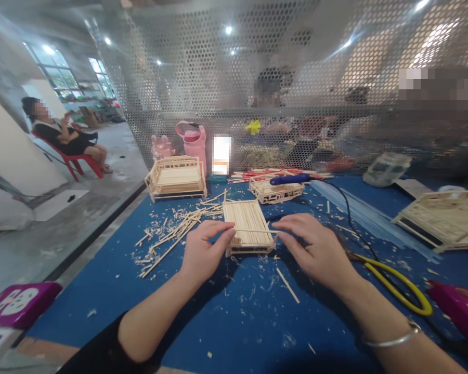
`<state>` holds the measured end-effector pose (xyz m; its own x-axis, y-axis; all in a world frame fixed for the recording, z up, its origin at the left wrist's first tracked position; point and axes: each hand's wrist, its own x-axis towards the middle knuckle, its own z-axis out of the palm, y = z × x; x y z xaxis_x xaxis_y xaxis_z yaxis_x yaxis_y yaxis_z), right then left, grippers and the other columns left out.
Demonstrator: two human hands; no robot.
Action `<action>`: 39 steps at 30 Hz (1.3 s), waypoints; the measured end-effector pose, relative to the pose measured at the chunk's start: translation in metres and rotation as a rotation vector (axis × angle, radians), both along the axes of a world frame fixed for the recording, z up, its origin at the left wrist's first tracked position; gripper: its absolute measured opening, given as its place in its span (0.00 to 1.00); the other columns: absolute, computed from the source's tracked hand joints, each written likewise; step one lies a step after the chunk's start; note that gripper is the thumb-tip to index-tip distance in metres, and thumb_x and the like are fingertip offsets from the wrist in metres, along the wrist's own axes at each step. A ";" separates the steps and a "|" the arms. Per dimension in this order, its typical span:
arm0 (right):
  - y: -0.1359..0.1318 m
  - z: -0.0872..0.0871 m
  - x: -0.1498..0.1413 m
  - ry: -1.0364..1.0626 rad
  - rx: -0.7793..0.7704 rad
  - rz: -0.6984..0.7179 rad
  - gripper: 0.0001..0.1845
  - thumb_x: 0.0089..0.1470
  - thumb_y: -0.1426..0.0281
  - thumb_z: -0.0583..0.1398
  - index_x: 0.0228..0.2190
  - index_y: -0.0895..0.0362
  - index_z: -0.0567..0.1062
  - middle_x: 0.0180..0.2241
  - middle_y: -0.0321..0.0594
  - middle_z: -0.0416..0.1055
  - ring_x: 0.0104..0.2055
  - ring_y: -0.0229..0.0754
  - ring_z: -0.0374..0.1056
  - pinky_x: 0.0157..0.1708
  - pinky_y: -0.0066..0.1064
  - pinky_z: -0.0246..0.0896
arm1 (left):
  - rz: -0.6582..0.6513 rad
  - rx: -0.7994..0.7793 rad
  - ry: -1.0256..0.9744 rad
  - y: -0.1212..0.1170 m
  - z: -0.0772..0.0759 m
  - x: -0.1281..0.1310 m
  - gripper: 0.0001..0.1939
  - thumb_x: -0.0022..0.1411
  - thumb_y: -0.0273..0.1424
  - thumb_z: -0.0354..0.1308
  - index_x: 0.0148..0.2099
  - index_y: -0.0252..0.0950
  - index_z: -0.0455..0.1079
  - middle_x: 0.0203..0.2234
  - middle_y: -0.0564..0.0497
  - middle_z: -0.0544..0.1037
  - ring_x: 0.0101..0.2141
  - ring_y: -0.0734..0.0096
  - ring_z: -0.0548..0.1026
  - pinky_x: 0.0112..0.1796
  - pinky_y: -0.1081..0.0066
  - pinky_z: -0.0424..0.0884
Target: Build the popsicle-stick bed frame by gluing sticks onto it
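A thin wooden stick [255,231] lies crosswise between my hands, one end pinched in each. My left hand [205,249] grips its left end between thumb and fingertips. On the other side, my right hand [314,249] pinches the right end the same way. Just below and behind the stick stands a small frame of glued sticks with a slatted top [247,215], on short legs. Whether the stick touches the slats I cannot tell. Loose wooden sticks [175,234] lie in a heap left of the frame.
Finished stick benches [177,176] stand at back left and right. A blue-handled tool [290,179] with a cord rests on another stick piece. Yellow-handled scissors [398,280] lie at right. A glass jar [387,169] and pink bottle [195,148] stand before the perforated metal screen [203,67].
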<state>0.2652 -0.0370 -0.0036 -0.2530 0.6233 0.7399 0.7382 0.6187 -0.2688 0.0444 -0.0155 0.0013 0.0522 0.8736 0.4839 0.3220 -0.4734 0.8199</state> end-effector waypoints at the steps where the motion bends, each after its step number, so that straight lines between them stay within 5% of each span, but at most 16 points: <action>1: 0.001 -0.001 0.002 0.043 -0.039 0.000 0.09 0.56 0.70 0.55 0.35 0.55 0.75 0.34 0.43 0.76 0.39 0.45 0.72 0.39 0.39 0.67 | 0.000 0.001 -0.001 0.000 0.000 0.000 0.05 0.52 0.30 0.62 0.30 0.43 0.79 0.28 0.50 0.81 0.32 0.64 0.76 0.38 0.65 0.71; 5: 0.002 -0.004 0.006 0.171 -0.180 0.002 0.06 0.53 0.70 0.57 0.31 0.55 0.75 0.31 0.41 0.77 0.35 0.43 0.73 0.37 0.36 0.68 | -0.018 0.010 0.023 0.000 -0.001 -0.001 0.05 0.52 0.30 0.62 0.31 0.43 0.80 0.28 0.49 0.81 0.32 0.64 0.76 0.37 0.66 0.71; 10: 0.001 -0.004 0.004 0.228 -0.162 0.026 0.07 0.53 0.69 0.58 0.28 0.53 0.77 0.29 0.40 0.78 0.33 0.42 0.73 0.36 0.36 0.68 | -0.015 -0.005 0.024 0.000 0.000 -0.002 0.04 0.52 0.30 0.63 0.30 0.42 0.80 0.28 0.49 0.81 0.32 0.64 0.76 0.37 0.67 0.71; 19: 0.000 -0.004 -0.001 0.362 -0.354 -0.008 0.09 0.48 0.66 0.61 0.32 0.55 0.78 0.28 0.38 0.77 0.31 0.42 0.73 0.35 0.34 0.69 | -0.026 -0.179 -0.072 0.003 -0.004 -0.001 0.04 0.51 0.32 0.63 0.30 0.41 0.80 0.29 0.50 0.82 0.32 0.63 0.77 0.39 0.66 0.72; 34: 0.000 -0.005 -0.001 0.256 -0.224 0.033 0.11 0.55 0.68 0.56 0.29 0.54 0.79 0.30 0.40 0.80 0.33 0.42 0.75 0.35 0.32 0.69 | -0.034 -0.065 0.043 0.002 -0.004 -0.004 0.06 0.54 0.32 0.61 0.31 0.40 0.79 0.30 0.50 0.82 0.33 0.65 0.77 0.38 0.67 0.72; 39: 0.000 -0.008 0.001 0.208 -0.168 0.023 0.11 0.55 0.69 0.56 0.30 0.54 0.79 0.30 0.39 0.79 0.33 0.42 0.75 0.35 0.32 0.69 | -0.075 -0.093 0.006 0.002 -0.005 -0.009 0.13 0.58 0.36 0.56 0.40 0.37 0.78 0.34 0.47 0.82 0.37 0.63 0.78 0.43 0.65 0.72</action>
